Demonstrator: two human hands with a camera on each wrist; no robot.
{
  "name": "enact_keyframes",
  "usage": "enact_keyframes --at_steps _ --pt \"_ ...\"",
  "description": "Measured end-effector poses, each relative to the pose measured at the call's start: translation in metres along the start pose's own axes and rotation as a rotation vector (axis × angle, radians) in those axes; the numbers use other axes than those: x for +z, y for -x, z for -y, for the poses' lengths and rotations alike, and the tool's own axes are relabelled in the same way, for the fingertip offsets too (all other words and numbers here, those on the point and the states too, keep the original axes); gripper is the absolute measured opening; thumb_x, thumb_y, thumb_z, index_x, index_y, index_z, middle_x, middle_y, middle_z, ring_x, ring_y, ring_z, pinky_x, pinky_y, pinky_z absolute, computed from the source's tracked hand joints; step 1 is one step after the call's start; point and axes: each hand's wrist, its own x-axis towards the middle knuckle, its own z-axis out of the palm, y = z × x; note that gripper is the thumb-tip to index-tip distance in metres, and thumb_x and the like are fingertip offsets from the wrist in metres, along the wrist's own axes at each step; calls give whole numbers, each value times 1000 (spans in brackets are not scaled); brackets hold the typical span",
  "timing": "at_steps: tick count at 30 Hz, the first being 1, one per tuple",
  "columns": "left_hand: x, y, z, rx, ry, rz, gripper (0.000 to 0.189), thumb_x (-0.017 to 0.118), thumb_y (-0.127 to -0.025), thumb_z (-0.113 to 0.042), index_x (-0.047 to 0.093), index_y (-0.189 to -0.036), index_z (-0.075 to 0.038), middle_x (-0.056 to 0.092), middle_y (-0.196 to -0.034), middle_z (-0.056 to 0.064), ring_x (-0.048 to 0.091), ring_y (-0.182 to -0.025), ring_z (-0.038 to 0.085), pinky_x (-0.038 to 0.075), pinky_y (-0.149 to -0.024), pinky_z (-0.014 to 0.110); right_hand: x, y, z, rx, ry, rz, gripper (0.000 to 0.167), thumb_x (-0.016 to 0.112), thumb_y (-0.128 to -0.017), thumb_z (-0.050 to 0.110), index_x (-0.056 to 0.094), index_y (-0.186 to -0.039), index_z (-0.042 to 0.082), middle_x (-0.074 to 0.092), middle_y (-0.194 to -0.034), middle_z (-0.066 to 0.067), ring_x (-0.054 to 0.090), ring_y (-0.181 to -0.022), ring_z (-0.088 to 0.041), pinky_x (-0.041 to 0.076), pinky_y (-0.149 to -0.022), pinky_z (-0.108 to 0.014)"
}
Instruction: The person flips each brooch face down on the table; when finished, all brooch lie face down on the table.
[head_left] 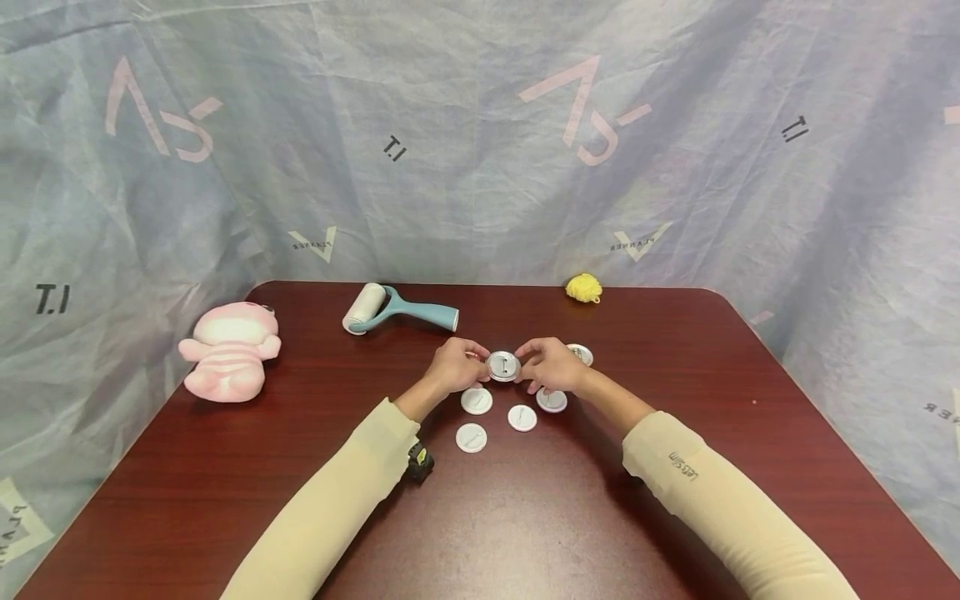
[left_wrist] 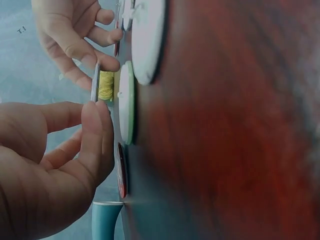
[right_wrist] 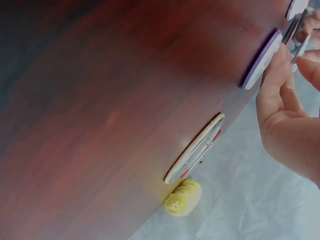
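A round pin badge (head_left: 503, 366), its pin-side back facing up, is held just above the table between both hands. My left hand (head_left: 457, 367) pinches its left edge with thumb and fingers; in the left wrist view the badge (left_wrist: 95, 82) appears edge-on. My right hand (head_left: 553, 367) grips the opposite edge. Around them lie more badges, back up: a white one (head_left: 476, 401) below the left hand, another (head_left: 552, 402) under the right hand, and two nearer, one central (head_left: 522, 417) and one left (head_left: 471, 437). Past the right wrist sits a partly covered badge (head_left: 580, 354).
A blue-handled lint roller (head_left: 420, 313) lies at the back left, with a pink plush toy (head_left: 231, 350) by the left edge. A yellow bath puff (head_left: 583, 288) rests at the back edge of the dark red table (head_left: 525, 517). Grey printed cloth (head_left: 480, 150) hangs behind.
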Motion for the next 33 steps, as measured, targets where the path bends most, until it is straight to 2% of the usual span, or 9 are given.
enact_keyframes --at_steps 11,17,21,27,33 --pt "-2 -4 2 -3 -77 17 21 74 -81 1 72 -102 1 72 -77 10 70 -61 14 57 -59 25 2 -2 5 13 63 -17 33 60 -91 4 59 -123 -5 74 -91 -13 69 -67 -21 47 -47 -27" --pt "-3 -6 0 6 -180 16 23 77 -78 -2 74 -101 -3 72 -88 8 68 -59 11 54 -57 22 1 -4 5 30 67 -33 31 61 -91 3 61 -121 -6 74 -90 -14 69 -69 -21 49 -48 -27" --pt "-3 -7 -1 19 -246 13 21 77 -80 -5 74 -101 -5 72 -93 7 67 -58 10 54 -60 22 1 -6 3 21 66 -41 31 61 -90 1 61 -119 -7 73 -88 -14 67 -68 -19 50 -48 -27" --pt "-2 -7 -3 53 -323 23 17 79 -81 -10 75 -97 -6 73 -88 2 66 -65 11 53 -65 23 1 -7 3 15 69 -57 29 65 -86 -2 64 -115 -8 69 -82 -11 61 -65 -12 51 -49 -26" --pt "0 -6 -6 70 -386 34 18 79 -82 -14 75 -98 -7 72 -91 2 65 -80 17 52 -72 26 0 -6 4 14 101 -53 28 64 -86 -1 64 -113 -8 67 -84 -10 61 -69 -12 53 -53 -27"
